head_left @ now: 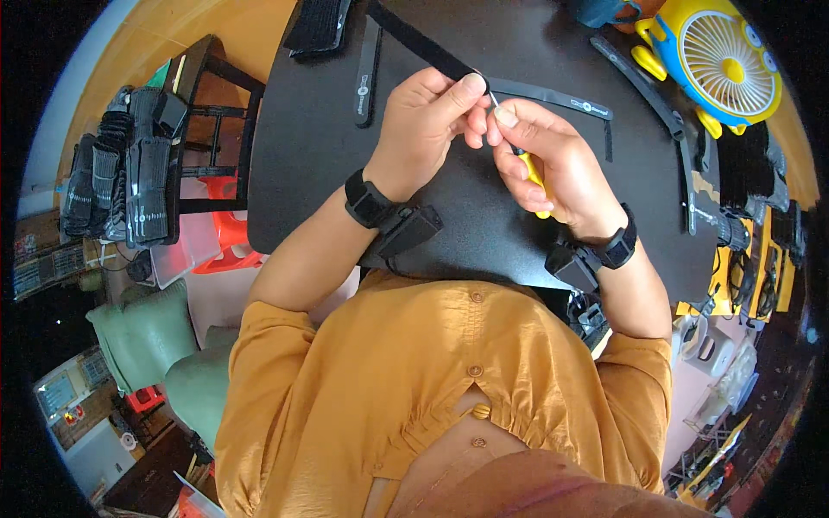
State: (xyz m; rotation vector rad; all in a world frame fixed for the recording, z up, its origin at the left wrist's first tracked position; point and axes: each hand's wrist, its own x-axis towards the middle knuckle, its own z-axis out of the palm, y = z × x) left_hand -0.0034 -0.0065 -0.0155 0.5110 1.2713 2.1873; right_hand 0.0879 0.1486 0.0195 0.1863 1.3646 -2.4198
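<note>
My left hand (pixel 413 129) pinches the end of a black fabric strap (pixel 421 45), which runs away to the far left over the black table (pixel 466 207). Close beside it, my right hand (pixel 560 160) is closed round a small tool with a yellow-and-black handle (pixel 533 179). Its thin metal shaft points at the strap's end between my fingertips. Whether the tip goes into the strap is hidden by the fingers. Further black straps lie on the table: one strap (pixel 366 82) left of my left hand, another strap (pixel 553 97) just beyond my hands.
A yellow-and-blue fan (pixel 730 69) stands at the far right, near a blue cup (pixel 598 12). Bundled straps (pixel 316 26) lie at the table's far left edge. More strap stacks (pixel 129 173) sit on a dark stand at left. A long strap (pixel 639 82) lies at right.
</note>
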